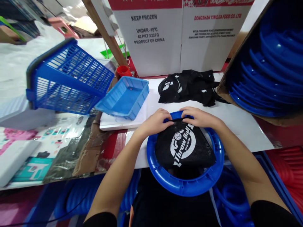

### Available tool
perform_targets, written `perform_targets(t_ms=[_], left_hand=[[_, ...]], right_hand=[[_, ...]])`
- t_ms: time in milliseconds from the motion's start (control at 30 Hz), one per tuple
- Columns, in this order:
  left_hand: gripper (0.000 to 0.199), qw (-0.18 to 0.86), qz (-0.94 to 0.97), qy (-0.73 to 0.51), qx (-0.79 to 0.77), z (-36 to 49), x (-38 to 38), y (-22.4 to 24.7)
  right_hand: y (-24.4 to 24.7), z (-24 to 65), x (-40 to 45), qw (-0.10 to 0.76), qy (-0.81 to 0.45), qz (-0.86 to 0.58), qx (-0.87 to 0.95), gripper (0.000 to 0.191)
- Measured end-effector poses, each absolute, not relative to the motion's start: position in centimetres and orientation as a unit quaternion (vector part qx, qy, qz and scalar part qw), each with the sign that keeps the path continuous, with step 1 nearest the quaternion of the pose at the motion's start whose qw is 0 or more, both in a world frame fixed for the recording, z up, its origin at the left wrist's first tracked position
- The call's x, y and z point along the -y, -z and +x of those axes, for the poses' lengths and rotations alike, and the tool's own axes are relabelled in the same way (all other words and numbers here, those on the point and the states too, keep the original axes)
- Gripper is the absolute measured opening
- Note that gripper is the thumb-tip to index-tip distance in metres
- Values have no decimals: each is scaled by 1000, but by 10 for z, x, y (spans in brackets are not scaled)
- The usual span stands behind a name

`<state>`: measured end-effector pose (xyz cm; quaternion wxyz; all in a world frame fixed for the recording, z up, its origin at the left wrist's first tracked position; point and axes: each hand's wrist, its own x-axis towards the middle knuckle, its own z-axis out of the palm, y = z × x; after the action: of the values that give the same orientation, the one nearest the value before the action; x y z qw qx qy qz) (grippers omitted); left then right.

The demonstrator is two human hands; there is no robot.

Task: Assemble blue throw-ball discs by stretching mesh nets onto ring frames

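A blue plastic ring (186, 187) overhangs the table's front edge, its far side between my hands. Black mesh fabric (196, 157) with a white "Throw Ball" print lies across its opening, its far edge up at the ring's far rim. My left hand (161, 120) pinches the fabric edge at the rim, fingers curled over the ring. Just to the right, my right hand (195, 117) grips the same edge between thumb and fingers. The ring's near and right parts show bare, with small notches on the inner side.
Behind the ring lies a pile of black mesh pieces (189, 86). A light blue tray (126, 97) and a tilted blue basket (71, 78) stand left. At right, a carton holds stacked blue rings (272, 72). White cartons (156, 56) stand behind.
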<state>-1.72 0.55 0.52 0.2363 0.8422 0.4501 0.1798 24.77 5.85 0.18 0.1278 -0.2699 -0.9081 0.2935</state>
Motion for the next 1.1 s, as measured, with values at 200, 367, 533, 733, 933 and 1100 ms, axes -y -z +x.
perform_targets(t_ms=[200,367,533,733,933,1100], left_hand=[[8,349,756,-246,-497,-21,-10,-6],[14,389,696,-260,-545,-21,-10,-6],[17,400,692,-236,-553,-25,-13,-8],[18,391,710,-230,-538,-23,-15,-5],[21,354,738,-224,-529,-19,-13,-4],[19,320,776,-199,-506,-20,-13,-3]], right_hand=[[1,247,-62,167,-328,-250,896,15],[3,246,-67,188,-365,-262,874,17],[2,247,-72,174,-406,-283,851,21],[3,247,-79,168,-443,-282,834,24],[4,244,-82,162,-448,-300,827,24],[4,244,-84,153,-433,-297,837,21]])
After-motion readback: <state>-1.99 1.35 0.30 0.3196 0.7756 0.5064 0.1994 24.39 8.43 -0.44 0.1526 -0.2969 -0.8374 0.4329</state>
